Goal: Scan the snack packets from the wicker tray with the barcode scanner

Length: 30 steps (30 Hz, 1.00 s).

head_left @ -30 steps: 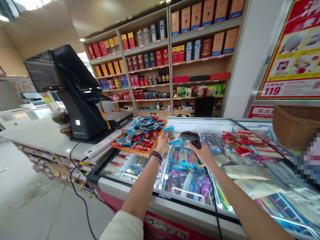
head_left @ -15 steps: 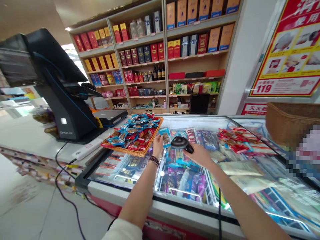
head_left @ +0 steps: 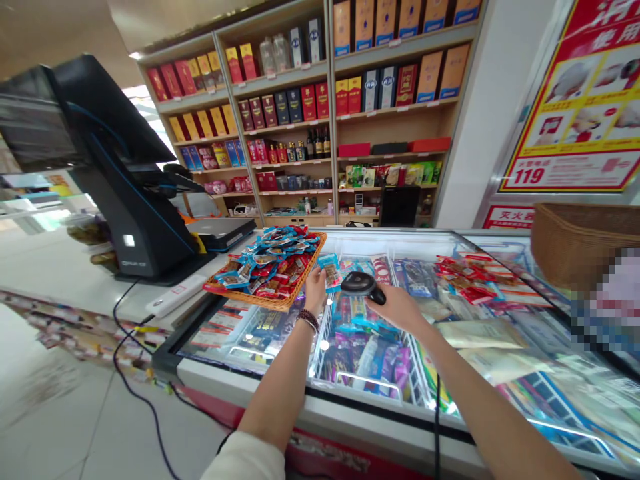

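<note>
Between the fingers of my left hand (head_left: 315,291) is a small blue snack packet (head_left: 331,273), held just right of the wicker basket's rim. My right hand (head_left: 397,307) is wrapped round the handle of a black barcode scanner (head_left: 361,285), whose head points left at the packet, a short gap apart. A cable (head_left: 437,427) hangs down below my right forearm. The orange wicker basket (head_left: 286,301) is heaped with blue and red snack packets (head_left: 273,257). Both hands are above the glass top of a chest freezer (head_left: 240,385).
Loose red packets (head_left: 467,280) lie on the freezer's right part. A brown basket (head_left: 580,243) stands at the far right. On the left counter are a black checkout terminal (head_left: 135,200) and a white power strip (head_left: 177,297). Shelves of boxes (head_left: 280,107) stand behind.
Almost nothing differs. The packet and the scanner stay face to face, with only a very slight shift of the view.
</note>
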### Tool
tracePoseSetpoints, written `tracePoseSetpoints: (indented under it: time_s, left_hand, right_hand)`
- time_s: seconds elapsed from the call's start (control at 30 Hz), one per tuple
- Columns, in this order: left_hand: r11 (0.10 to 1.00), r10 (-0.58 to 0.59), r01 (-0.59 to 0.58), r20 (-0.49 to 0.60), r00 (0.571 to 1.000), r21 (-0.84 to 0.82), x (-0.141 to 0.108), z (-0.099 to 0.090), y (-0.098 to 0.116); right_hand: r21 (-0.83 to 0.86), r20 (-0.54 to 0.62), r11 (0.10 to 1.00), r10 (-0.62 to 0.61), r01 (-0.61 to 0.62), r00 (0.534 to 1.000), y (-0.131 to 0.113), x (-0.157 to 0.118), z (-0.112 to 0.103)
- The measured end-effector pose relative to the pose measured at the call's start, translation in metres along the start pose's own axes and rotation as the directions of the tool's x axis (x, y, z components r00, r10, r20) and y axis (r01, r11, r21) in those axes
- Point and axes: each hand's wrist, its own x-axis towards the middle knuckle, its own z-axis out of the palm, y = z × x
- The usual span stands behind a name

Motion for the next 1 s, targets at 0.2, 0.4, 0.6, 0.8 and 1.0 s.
tracePoseSetpoints:
  time_s: [0.2, 0.4, 0.6, 0.8, 1.0]
  left_hand:
    - [0.999, 0.02, -0.02, 0.013, 1.0, -0.043, -0.001, 0.002, 0.005]
    - [1.0, 0.009, -0.009, 0.016, 1.0, -0.021, 0.001, 0.003, 0.005]
    - [0.998, -0.057, 0.056, -0.035, 0.998, -0.034, 0.008, 0.003, -0.003]
    - [0.997, -0.072, 0.072, -0.061, 0.995, 0.0, 0.012, 0.0, -0.012]
    - [0.998, -0.052, 0.054, -0.037, 0.998, 0.039, 0.007, -0.001, -0.002]
  right_hand:
    - [-0.045, 0.003, 0.998, -0.051, 0.051, 0.999, 0.0, -0.001, -0.007]
    - [-0.127, 0.024, 0.988, -0.08, 0.083, 0.996, 0.002, -0.003, -0.013]
    - [-0.188, 0.055, 0.978, -0.08, 0.088, 0.995, -0.002, -0.006, -0.019]
    - [-0.196, 0.038, 0.973, -0.115, 0.121, 0.993, 0.0, -0.006, -0.019]
    - [-0.199, 0.051, 0.969, -0.143, 0.15, 0.988, 0.0, -0.006, -0.018]
